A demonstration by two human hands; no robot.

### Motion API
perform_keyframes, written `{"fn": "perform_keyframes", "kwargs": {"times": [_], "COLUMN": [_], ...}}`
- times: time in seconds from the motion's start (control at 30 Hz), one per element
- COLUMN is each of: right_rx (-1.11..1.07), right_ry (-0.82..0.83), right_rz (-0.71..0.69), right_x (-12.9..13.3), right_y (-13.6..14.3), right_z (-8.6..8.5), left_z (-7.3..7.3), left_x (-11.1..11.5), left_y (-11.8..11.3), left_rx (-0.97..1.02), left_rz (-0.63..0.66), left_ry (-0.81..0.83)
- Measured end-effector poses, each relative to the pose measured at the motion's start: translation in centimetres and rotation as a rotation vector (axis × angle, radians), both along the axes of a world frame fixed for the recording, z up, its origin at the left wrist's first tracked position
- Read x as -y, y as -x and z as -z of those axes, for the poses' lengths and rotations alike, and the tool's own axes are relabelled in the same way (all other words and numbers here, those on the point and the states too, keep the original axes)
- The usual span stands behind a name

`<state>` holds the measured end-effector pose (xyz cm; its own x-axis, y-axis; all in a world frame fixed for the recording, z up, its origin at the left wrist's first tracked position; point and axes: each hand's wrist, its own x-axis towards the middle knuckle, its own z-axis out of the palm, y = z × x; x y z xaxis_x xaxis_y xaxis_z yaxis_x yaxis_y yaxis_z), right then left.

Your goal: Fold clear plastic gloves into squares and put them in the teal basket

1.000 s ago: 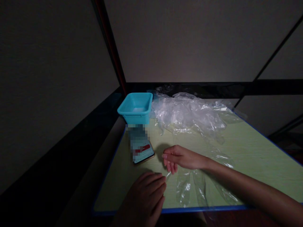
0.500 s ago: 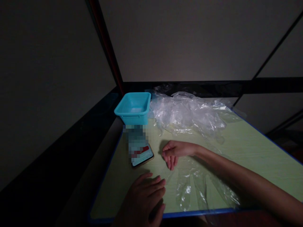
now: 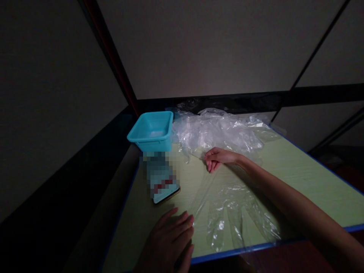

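Observation:
A clear plastic glove (image 3: 239, 216) lies flat on the table, its finger shapes reaching toward the front edge. My right hand (image 3: 217, 158) is over the far end of this film, fingers curled and thumb against them. Thin plastic runs from under its fingertips, though the exact grip is hard to see. My left hand (image 3: 172, 237) lies low near the front edge, left of the glove, with its fingers stretched out and nothing visible in them. Just beyond it is a phone (image 3: 165, 195), mostly blurred out.
A turquoise plastic basin (image 3: 153, 144) stands at the back left corner of the table (image 3: 298, 178). Beside it spreads a heap of crumpled clear plastic (image 3: 218, 129). Dark-trimmed wall panels (image 3: 204, 49) close off the back and left.
My right hand has moved away from me along the clear film, toward the plastic heap. My left hand stays nearly in place. The whole view has shifted slightly.

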<state>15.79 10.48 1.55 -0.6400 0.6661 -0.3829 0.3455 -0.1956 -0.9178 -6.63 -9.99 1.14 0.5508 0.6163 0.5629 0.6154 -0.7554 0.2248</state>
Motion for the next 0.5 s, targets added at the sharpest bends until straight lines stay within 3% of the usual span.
{"fn": "perform_keyframes", "kwargs": {"times": [0.17,0.37,0.5], "right_rx": [-0.023,-0.042,-0.026], "right_ry": [-0.037,-0.152,-0.244], "right_rz": [0.067,0.17,0.236], "right_x": [0.1,0.9,1.7], "right_y": [-0.1,-0.4,-0.9], "right_z": [0.2,0.7,1.0], "left_z": [0.2,1.6,2.5], "left_x": [0.0,-0.6,-0.7], "left_y": [0.3,-0.8,-2.5], "left_rx": [0.029,0.06,0.054], "left_rz": [-0.049,-0.313,-0.397], "left_ry": [-0.055,-0.187,-0.137]}}
